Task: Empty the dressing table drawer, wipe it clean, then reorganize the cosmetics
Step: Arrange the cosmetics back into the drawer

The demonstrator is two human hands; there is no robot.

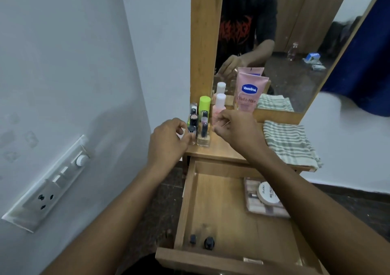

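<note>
The wooden drawer (219,209) is pulled open below the dressing table top (221,151). Inside lie two small black caps (201,241) near the front and a round white compact (267,193) on a pinkish palette at the right. Several nail polish bottles (202,130) stand clustered at the table's left corner. My left hand (168,139) pinches a small clear bottle with a black cap (192,134) there. My right hand (234,128) pinches a thin stick-like item (226,124) just beside the cluster.
A pink Vaseline tube (249,93), a green-capped bottle (204,105) and a pink bottle with white cap (219,104) stand against the mirror (295,42). A striped cloth (289,142) lies on the table's right. A switchboard (48,186) is on the left wall.
</note>
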